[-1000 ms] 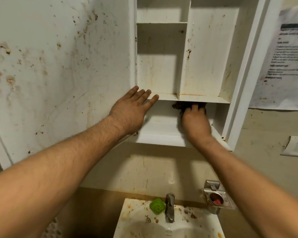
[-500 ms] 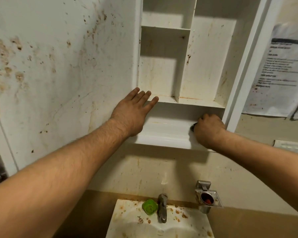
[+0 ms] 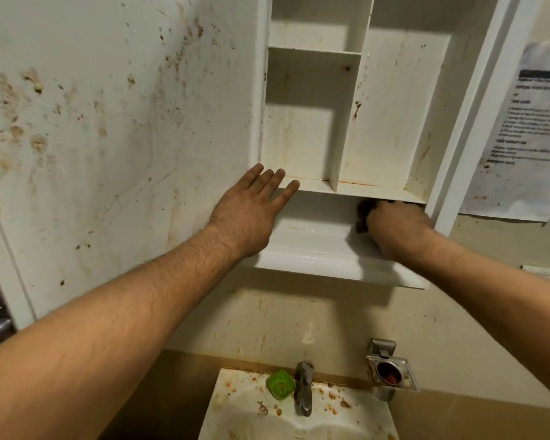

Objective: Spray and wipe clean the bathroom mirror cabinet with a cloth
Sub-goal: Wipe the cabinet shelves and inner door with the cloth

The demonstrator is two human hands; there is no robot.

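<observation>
While bracing door (image 3: 124, 138) corner with flat, spread left hand (image 3: 248, 214), presses cloth (image 3: 362, 214), clenched in right hand (image 3: 394, 223), into shelf (image 3: 311, 246) right end.

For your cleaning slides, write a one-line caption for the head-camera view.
Right hand presses a dark cloth into the bottom compartment of the stained white cabinet; left hand rests flat at its left edge.

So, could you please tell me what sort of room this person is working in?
Most likely a bathroom: a stained white washbasin with a metal tap sits below an open wall cabinet with rust-streaked shelves.
</observation>
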